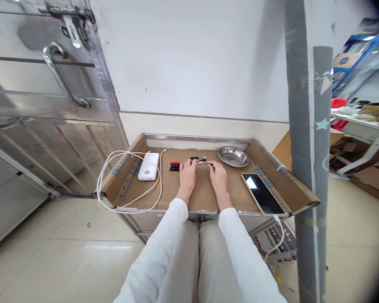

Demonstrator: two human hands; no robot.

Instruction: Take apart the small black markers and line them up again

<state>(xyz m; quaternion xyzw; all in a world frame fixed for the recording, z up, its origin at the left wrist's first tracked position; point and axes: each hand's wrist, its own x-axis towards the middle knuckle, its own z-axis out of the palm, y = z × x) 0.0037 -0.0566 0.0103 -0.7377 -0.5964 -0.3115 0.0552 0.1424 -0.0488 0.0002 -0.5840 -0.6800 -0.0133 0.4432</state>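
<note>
My left hand (187, 173) is closed around a pen, whose clear and silvery end (201, 162) sticks out toward the right. Facing it, my right hand (218, 175) pinches a small, thin piece near that end; it is too small to name. Black pens (174, 168) and a red pen (174, 163) lie side by side just left of my left hand, partly hidden by it. Another black pen (196, 158) lies beyond my fingertips. A shallow round steel dish (233, 156) sits to the right, past my right hand.
Brown cardboard (164, 198) with raised sides lines the small table. A white power bank (148, 166) with a looped white cable (160, 185) lies on the left. On the right rests a phone (262, 193), its cable hanging off the front. A grey wrapped post (312, 168) stands close at the right.
</note>
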